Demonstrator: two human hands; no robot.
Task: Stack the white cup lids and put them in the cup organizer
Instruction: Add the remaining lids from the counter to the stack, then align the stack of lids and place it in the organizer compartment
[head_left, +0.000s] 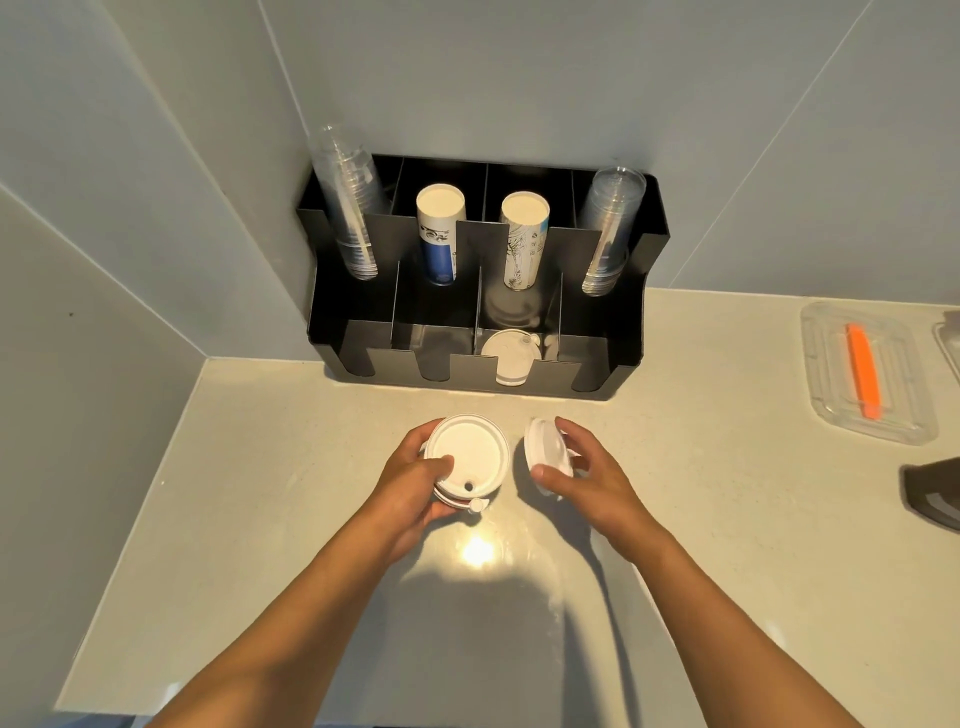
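Note:
My left hand (415, 483) grips a short stack of white cup lids (467, 460) above the counter, undersides facing up, thumb on the top lid. My right hand (587, 478) holds a single white lid (543, 452) tilted on edge just right of the stack, a small gap between them. The black cup organizer (636, 270) stands against the wall behind. A stack of white lids (509, 361) sits in its front row, in the third compartment from the left.
The organizer's back row holds clear plastic cup stacks (345, 208) at both ends and two paper cup stacks (439, 234) in the middle. A clear tray with an orange tool (863, 371) lies at the right. A dark object (932, 491) sits at the right edge.

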